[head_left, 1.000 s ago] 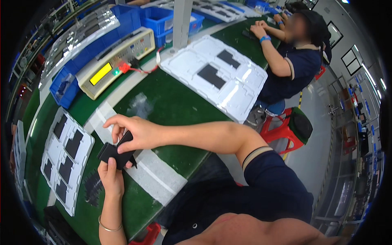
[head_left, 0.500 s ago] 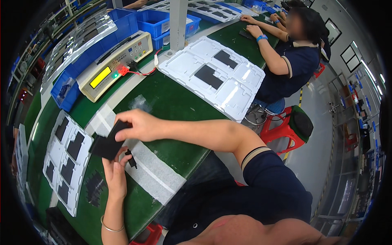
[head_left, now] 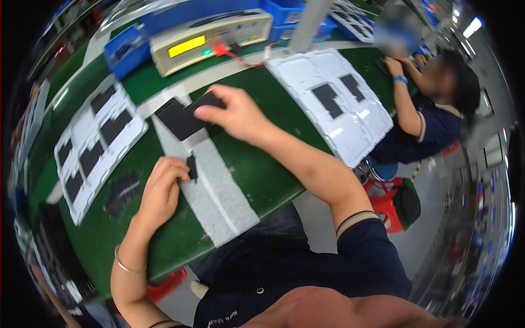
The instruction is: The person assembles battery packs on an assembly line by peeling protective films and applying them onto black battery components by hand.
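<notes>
My right hand (head_left: 232,112) grips a flat black rectangular piece (head_left: 180,120) with a notched edge, thumb on top. It is held over the far part of a pale cloth strip (head_left: 213,188) on the green table. Nearer me, my left hand (head_left: 164,188) has its fingers curled together at a small narrow black part (head_left: 192,167), beside the strip's left edge. The fingertips partly hide that part. Left of this hand lies a dark jagged patch (head_left: 121,194) on the table.
A white tray (head_left: 123,101) with several black pieces lies at left, another white tray (head_left: 306,117) with two at right. Behind stands a beige meter (head_left: 213,41) with a yellow screen, near blue bins (head_left: 128,52). A co-worker (head_left: 432,120) sits at right beside a red stool (head_left: 385,205).
The view has turned, shifting the scene. My hands have moved apart: the right holds the black piece farther off, while the left has lowered with the small part to the cloth strip.
</notes>
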The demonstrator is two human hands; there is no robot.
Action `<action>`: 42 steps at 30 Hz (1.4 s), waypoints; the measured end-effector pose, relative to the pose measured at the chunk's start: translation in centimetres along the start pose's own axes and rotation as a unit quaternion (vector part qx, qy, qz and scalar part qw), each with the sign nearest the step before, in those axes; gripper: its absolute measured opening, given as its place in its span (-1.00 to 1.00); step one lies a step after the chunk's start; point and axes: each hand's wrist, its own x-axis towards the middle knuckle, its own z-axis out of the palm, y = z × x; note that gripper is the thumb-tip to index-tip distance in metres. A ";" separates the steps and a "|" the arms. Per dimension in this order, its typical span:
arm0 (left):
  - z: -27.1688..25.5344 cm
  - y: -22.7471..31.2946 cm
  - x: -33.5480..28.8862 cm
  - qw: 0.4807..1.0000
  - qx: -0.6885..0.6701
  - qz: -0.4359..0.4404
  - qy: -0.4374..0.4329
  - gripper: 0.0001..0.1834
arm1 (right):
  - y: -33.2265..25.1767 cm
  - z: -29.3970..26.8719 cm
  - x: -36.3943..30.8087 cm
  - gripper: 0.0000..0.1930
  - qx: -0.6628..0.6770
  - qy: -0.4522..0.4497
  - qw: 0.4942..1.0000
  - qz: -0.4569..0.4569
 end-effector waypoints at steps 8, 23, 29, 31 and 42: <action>-0.5 -0.5 -1.4 0.994 0.103 0.033 -0.028 -0.59 | 0.1 0.5 -0.3 -0.83 0.113 -0.006 0.991 0.074; -0.4 0.5 -3.7 0.986 0.140 0.069 -0.059 -0.56 | -2.3 1.7 -5.0 -0.84 0.144 0.096 0.985 -0.008; -0.2 2.2 -4.8 0.986 0.143 0.054 -0.071 -0.59 | -2.3 1.2 -5.8 -0.78 0.150 0.081 0.985 0.000; -0.3 2.2 -5.1 0.987 0.139 0.048 -0.071 -0.60 | -2.2 0.9 -6.0 -0.82 0.127 0.062 0.990 0.025; -0.9 1.6 -4.4 0.993 0.086 -0.006 -0.081 -0.66 | -1.3 -0.8 -8.5 -0.58 -0.365 -0.194 0.877 -0.243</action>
